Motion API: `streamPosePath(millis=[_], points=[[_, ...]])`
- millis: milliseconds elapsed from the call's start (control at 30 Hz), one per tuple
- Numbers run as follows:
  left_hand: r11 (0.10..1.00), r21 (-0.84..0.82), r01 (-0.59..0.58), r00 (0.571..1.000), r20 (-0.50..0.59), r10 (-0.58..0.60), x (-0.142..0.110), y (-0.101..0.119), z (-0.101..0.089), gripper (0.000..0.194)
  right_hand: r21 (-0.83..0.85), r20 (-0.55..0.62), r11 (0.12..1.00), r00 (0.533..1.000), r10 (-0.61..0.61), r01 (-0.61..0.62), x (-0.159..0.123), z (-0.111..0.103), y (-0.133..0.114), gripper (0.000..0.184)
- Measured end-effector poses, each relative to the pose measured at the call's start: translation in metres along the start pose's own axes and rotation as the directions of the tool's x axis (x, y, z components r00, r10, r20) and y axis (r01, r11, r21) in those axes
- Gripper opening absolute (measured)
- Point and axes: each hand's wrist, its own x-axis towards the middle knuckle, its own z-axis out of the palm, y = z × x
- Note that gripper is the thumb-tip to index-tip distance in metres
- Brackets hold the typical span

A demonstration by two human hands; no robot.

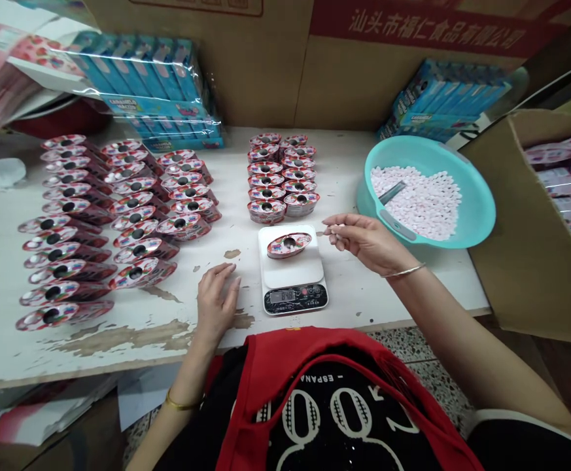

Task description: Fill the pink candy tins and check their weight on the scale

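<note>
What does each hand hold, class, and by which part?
The right hand pinches a small pale candy between its fingertips, gripping part unclear; the left hand holds nothing.

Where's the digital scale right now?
In the head view, the digital scale sits between the left hand and right hand, just below the oval tins.

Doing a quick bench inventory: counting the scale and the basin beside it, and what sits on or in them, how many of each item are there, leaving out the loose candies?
Digital scale: 1
Oval tin on the scale: 1
Teal basin: 1
Scoop in the basin: 1
Total: 4
</note>
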Motion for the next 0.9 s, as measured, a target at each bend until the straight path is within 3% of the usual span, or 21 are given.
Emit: streamPosePath(millis=[200,433,567,633,667,767,900], points=[[1.000,-0.005,0.019,1.000,0.012,-0.019,0.001,-0.001,0.003,0.029,-0.073,-0.057,0.997,0.998,0.011,-0.015,-0.012,-0.013,0.011,0.030],[1.000,-0.011,-0.004,1.000,0.002,0.004,0.005,0.006,0.003,0.031,-0.068,0.021,0.997,0.999,-0.039,0.041,-0.009,0.007,0.009,0.027],[0.988,-0.002,-0.153,0.987,0.045,0.153,0.028,0.025,0.012,0.060,-0.033,-0.002,0.998,0.998,-0.061,0.061,-0.007,0.016,0.011,0.027],[0.963,0.061,-0.263,0.959,0.125,0.254,0.046,0.040,0.021,0.076,0.014,-0.029,0.998,0.998,-0.064,0.065,-0.008,0.014,0.015,0.027],[0.944,0.100,-0.315,0.939,0.177,0.294,0.056,0.048,0.026,0.076,0.044,-0.049,0.997,0.997,-0.065,0.067,-0.009,0.011,0.017,0.028],[0.882,0.169,-0.440,0.871,0.317,0.374,0.087,0.073,0.044,0.050,0.121,-0.125,0.991,0.991,-0.047,0.063,-0.016,-0.001,0.026,0.032],[0.822,0.128,-0.555,0.801,0.349,0.486,0.127,0.106,0.077,0.038,0.194,-0.247,0.980,0.969,0.005,0.044,-0.030,-0.019,0.042,0.038]])
